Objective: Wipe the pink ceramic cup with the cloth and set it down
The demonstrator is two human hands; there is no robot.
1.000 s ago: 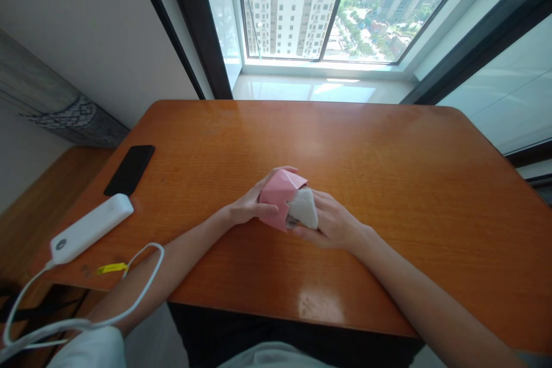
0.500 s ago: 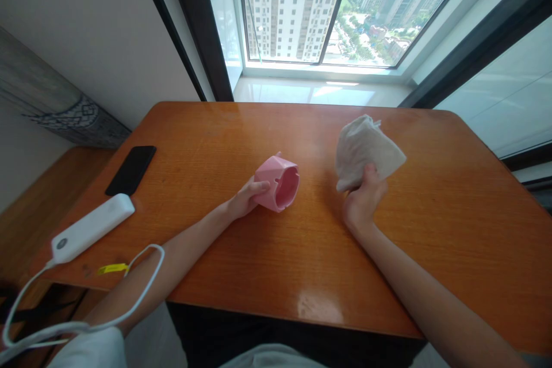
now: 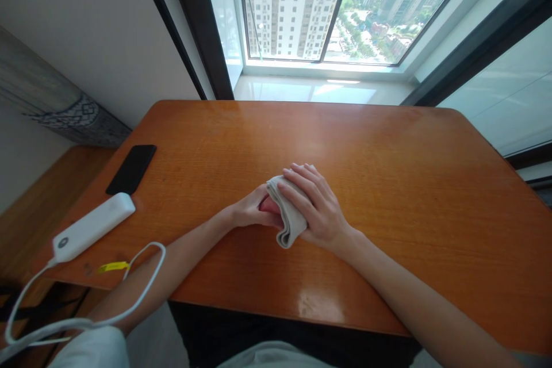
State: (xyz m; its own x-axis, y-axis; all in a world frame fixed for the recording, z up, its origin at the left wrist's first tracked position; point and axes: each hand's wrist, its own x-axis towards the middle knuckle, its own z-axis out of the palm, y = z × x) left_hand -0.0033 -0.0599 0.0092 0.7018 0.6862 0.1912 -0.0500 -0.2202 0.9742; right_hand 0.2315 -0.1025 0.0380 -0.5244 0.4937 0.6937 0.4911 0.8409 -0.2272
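My left hand (image 3: 250, 210) is closed around a small pink faceted container (image 3: 268, 206), of which only a sliver shows between my hands. My right hand (image 3: 317, 207) presses a folded off-white cloth (image 3: 288, 215) over the pink container, fingers curved across the cloth. Both hands meet near the middle of the orange wooden table (image 3: 388, 184).
A black phone (image 3: 131, 169) lies at the table's left edge. Nearer me is a white power bank (image 3: 90, 234) with a white cable (image 3: 86, 310) and a yellow tag (image 3: 111, 268). A window and sill are beyond the far edge.
My right hand, which was held up to the right with the cloth, has come back down and covers the pink container with it. My left hand stays on the container.
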